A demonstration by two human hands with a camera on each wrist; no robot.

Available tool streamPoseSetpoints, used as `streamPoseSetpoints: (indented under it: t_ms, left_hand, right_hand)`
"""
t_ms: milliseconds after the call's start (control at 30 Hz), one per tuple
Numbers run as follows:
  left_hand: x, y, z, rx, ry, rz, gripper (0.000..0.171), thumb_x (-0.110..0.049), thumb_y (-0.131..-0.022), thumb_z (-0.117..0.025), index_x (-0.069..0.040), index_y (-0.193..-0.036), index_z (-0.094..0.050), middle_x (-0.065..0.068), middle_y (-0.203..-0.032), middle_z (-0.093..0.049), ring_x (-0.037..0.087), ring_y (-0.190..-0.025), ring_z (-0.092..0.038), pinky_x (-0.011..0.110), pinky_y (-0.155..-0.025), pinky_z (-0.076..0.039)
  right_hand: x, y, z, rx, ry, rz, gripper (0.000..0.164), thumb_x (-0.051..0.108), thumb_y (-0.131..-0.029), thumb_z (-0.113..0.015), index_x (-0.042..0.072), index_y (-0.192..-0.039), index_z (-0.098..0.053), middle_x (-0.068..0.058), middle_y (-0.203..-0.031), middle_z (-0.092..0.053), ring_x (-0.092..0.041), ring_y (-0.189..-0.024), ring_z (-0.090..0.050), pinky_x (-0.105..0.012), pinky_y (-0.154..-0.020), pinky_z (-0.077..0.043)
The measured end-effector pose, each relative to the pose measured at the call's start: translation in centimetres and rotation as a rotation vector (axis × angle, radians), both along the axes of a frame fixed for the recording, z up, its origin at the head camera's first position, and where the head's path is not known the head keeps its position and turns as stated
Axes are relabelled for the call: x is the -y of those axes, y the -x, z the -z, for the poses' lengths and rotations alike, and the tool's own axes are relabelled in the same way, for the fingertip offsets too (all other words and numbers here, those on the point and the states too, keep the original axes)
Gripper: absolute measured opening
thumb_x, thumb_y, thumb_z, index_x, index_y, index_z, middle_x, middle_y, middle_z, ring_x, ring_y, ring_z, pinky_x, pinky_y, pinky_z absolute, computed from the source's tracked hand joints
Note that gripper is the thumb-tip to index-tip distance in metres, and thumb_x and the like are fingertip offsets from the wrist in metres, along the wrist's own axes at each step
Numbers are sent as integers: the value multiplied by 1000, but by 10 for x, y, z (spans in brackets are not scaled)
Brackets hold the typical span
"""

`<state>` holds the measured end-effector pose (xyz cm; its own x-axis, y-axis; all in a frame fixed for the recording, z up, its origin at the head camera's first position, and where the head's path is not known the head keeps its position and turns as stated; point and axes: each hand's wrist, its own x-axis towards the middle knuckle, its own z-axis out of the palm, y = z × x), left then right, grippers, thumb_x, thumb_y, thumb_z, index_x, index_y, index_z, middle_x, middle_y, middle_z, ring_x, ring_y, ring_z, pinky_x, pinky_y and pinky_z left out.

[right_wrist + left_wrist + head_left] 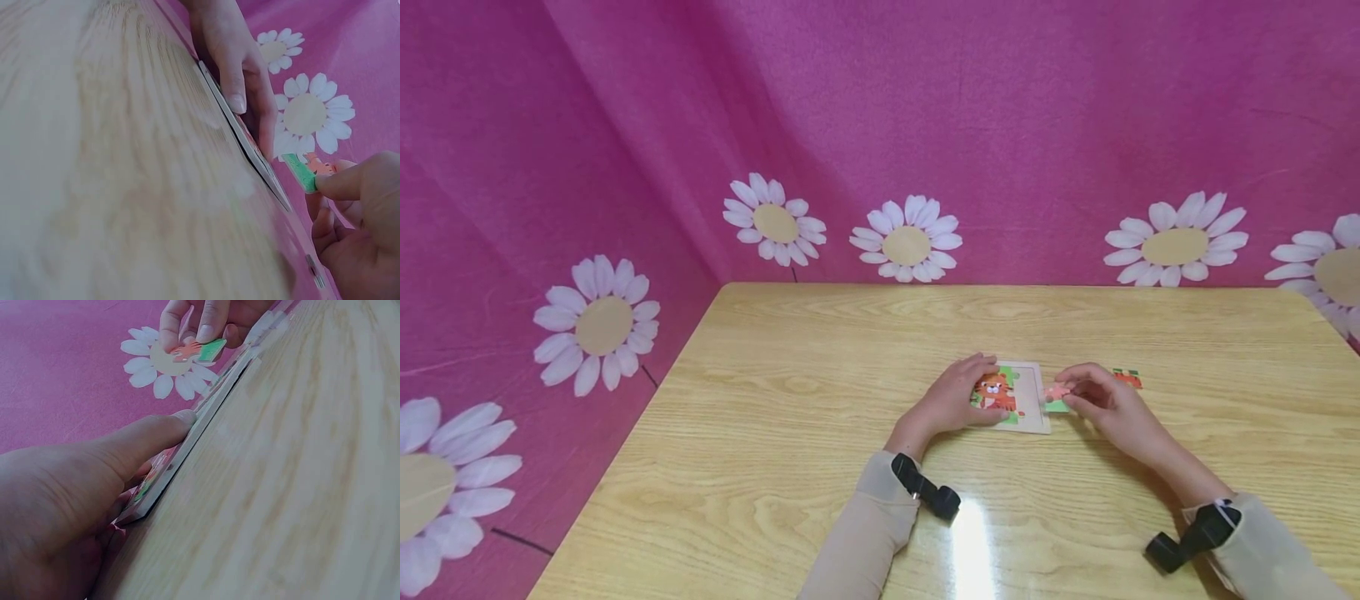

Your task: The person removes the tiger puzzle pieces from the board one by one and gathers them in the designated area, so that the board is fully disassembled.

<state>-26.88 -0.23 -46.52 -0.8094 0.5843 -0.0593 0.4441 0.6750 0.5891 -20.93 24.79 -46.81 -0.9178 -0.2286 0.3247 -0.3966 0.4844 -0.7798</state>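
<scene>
Puzzle piece (1057,407) in orange and green is pinched between thumb and fingers of the right hand (1112,412) at a wood-grain table (775,433). It is held up off the tabletop at the right edge of a pale, square-cornered puzzle tray (1032,392); from where I stand, I cannot tell whether the two touch. The left hand (953,398) grips the tray from its left side, thumb along the near edge and fingers reaching across to the far one. Between them shows an orange tiger picture (995,390) on green, filling the left part of the tray, its interlocking edge facing a bare strip of board on the right. Just beyond the right hand, a loose piece (1127,379), orange edged with dark green, lies flat on the table, partly hidden by the fingers. Both forearms wear beige sleeves (865,533), and a black wrist camera (943,502) is strapped at each cuff. Behind the table hangs a magenta cloth (970,125), printed with large white daisies (906,245). A bright reflection (972,550) gleams on the tabletop, near the left cuff.
</scene>
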Motion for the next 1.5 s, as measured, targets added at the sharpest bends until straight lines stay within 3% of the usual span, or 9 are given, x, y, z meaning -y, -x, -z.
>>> streamPoseSetpoints:
  t_ms: [367,1033,1500]
  left_hand:
    - [1,-1,-1,1,-6,-1,73,-44,-86,-72,-21,-149,-42,-8,-161,-30,14,-152,-22,38,-124,-26]
    - [0,-1,1,-15,-19,3,73,-43,-86,-72,-20,-148,-43,-9,-160,-33,13,-152,-22,38,-124,-26]
    - [0,-3,0,-19,-14,-2,72,-44,-86,-72,-20,-148,-43,-9,-160,-33,12,-152,-21,37,-124,-25]
  right_hand:
    - [-14,-3,2,-39,4,25,26,-6,-90,-63,0,-115,-60,27,-105,-57,8,-84,-56,-7,-69,-48]
    - [-47,-9,5,-61,-23,120,24,-3,-94,-58,-1,-118,-58,26,-103,-56,4,-76,-51,-16,-55,-43]
    - [-71,-13,5,-47,-61,213,22,2,-96,-58,-2,-118,-57,30,-98,-53,10,-78,-51,-9,-60,-43]
